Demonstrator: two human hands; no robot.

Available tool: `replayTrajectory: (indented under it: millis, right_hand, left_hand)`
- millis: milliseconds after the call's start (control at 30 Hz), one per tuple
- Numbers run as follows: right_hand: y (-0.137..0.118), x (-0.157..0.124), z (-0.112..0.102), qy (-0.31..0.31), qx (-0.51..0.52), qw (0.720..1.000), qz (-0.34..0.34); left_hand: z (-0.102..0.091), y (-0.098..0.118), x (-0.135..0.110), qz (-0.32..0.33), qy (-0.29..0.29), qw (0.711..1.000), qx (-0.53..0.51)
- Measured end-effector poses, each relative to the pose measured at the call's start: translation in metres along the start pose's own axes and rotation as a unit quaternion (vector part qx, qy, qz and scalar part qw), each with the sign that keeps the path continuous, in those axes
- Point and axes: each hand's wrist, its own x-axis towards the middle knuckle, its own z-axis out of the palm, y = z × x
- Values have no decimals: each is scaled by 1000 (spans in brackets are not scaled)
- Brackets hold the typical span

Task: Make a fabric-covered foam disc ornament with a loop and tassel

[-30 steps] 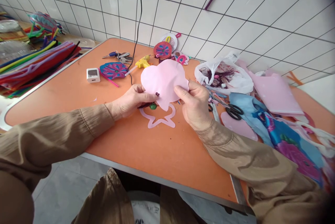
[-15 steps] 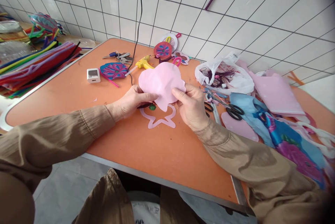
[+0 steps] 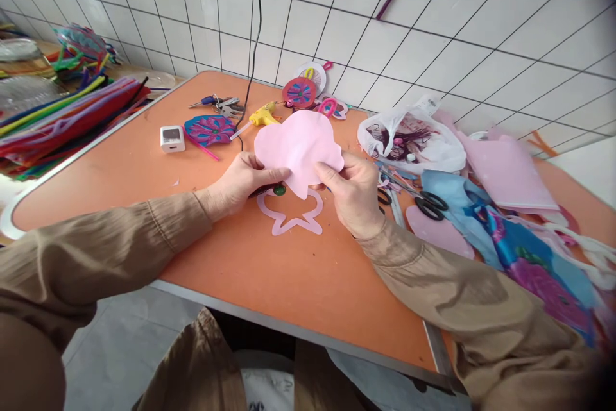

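Note:
A pink butterfly-like cutout, thin and floppy as felt or foam sheet, is held up above the table between both hands. My left hand pinches its lower left side, thumb on top. On the lower right side my right hand grips it the same way, fingers behind. From the cutout's top edge sticks out a bright pink loop. Below its left part hangs a green bell or bead. Flat on the table just beneath lies a pink outline frame with wavy lobes. The cutout's far face is hidden.
A yellow glue gun, keys, a white cube and a blue-purple flower ornament lie behind. Black-handled scissors, a plastic bag and fabric pieces are at right. Pipe cleaners are piled at left.
The pink cutout has been flattened and its right side lifted a little between my hands. Its loop has shifted slightly up. The frame on the table stays in place.

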Motion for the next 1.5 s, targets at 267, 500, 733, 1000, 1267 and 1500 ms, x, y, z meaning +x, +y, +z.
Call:
replayTrajectory:
  millis: [267, 500, 733, 1000, 1267, 1500]
  right_hand:
    - [8, 6, -6, -86, -184, 978, -42]
    - [15, 3, -3, -242, -546, 793, -119]
    - [13, 7, -6, -242, -525, 807, -118]
    - [7, 11, -12, -257, -557, 784, -96]
    - [-17, 21, -26, -256, -609, 750, -26]
    - [-30, 27, -37, -178, -596, 782, -21]
  left_hand:
    - [-4, 17, 6, 90, 63, 988, -104]
    - [-2, 6, 5, 3, 51, 994, -97]
    - [-1, -1, 4, -11, 13, 997, -77]
    - [-1, 2, 2, -57, -10, 991, -121]
    - [12, 16, -7, -158, 42, 975, -152]
    - [11, 18, -14, -230, 56, 967, -92]
